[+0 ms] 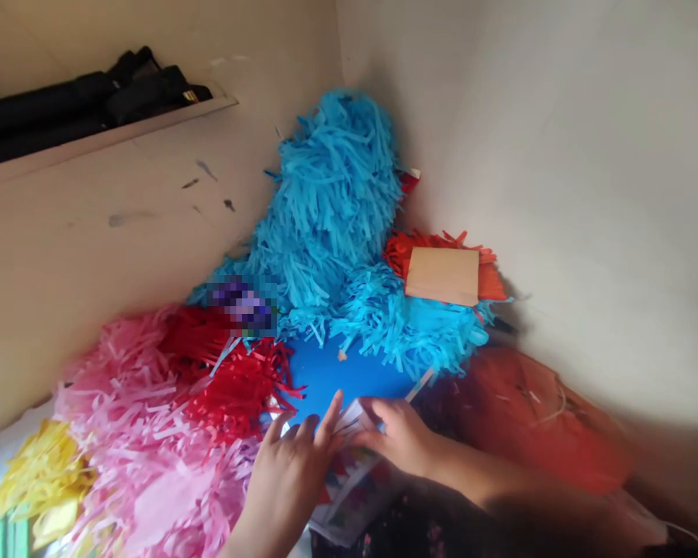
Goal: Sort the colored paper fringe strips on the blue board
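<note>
A flimsy printed paper sheet (349, 484) is being held near its top edge between the left hand (285, 480), fingers spread, and the right hand (399, 438) — light, floppy stuff, best gripped at the edges — just below fringed blue tissue paper (326, 209).

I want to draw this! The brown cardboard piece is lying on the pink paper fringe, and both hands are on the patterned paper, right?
Not quite. The head view shows the brown cardboard piece lying on orange-red paper fringe, not pink. The rest is right: the left hand and right hand are both on the patterned paper.
</note>
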`<move>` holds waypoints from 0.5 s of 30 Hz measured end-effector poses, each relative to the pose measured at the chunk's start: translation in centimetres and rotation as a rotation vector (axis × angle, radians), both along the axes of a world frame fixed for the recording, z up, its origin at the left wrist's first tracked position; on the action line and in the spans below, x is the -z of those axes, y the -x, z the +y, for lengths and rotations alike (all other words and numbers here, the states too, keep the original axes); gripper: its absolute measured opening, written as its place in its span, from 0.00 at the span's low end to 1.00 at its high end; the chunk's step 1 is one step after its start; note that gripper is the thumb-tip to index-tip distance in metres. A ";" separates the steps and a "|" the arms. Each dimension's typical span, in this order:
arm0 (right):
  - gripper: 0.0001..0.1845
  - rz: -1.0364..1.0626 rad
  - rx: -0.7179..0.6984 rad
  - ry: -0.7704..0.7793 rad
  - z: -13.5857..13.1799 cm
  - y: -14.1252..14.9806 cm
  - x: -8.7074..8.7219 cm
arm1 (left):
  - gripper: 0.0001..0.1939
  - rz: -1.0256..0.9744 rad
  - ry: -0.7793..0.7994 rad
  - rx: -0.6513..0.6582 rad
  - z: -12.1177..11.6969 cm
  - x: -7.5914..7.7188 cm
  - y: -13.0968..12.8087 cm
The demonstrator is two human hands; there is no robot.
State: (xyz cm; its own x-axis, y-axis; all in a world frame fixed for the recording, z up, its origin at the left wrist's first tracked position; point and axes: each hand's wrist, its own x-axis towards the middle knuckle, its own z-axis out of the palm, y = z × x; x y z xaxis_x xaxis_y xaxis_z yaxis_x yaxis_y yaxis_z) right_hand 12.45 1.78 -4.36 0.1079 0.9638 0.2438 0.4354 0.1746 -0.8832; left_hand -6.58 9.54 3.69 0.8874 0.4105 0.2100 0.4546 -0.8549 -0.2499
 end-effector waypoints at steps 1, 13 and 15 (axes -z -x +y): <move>0.19 -0.010 -0.009 0.013 0.0 -0.1 -0.2 | 0.24 0.016 0.024 0.020 0.2 -0.1 -0.1; 0.18 -0.066 -0.074 0.059 -0.5 0.4 -1.5 | 0.26 0.073 0.162 0.156 1.1 0.0 1.8; 0.19 -0.057 -0.095 0.052 -0.6 0.5 -2.1 | 0.25 0.059 0.136 0.170 0.9 -0.1 2.2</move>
